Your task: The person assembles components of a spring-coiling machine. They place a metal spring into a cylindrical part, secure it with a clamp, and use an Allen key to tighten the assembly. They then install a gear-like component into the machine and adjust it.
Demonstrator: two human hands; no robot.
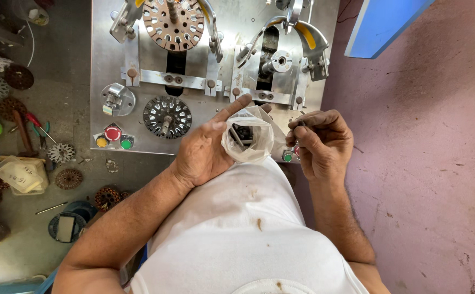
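Left grip is wrapped loosely around a small clear bag, thumb and forefinger spread to keep its mouth open; dark little parts lie inside. The bag sits in front of the person's belly, just over the near edge of the metal plate. Right grip is pinched shut on a small dark piece, held just beside the bag; what the piece is cannot be told.

By the look of it, the step in hand is taking single parts from the bag. Any next move would call for a steady pinch on so small a piece and for the bag mouth to be kept wide.

Beyond the bag, a slotted dark disc stands on the plate, with a red button, a yellow and a green one beside it. A copper-coloured disc is mounted farther up. Left of the plate, the table carries pliers and more discs.
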